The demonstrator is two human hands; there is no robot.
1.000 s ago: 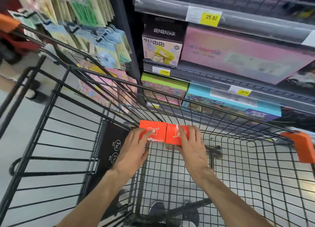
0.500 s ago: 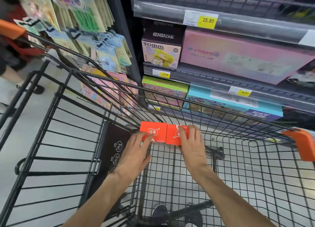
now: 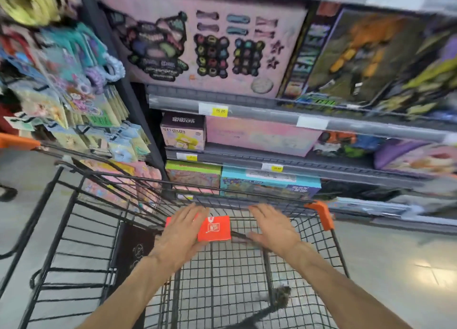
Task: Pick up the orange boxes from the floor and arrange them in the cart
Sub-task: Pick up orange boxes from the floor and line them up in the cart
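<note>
Black wire cart [image 3: 319, 252] holds two orange boxes [image 3: 214, 228] side by side on its far floor.

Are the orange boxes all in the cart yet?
Two orange boxes sit side by side in the cart. The left hand hovers over one; the right hand is open, holding nothing. Boxes left on the floor aren't in view, so I can't tell.
</note>
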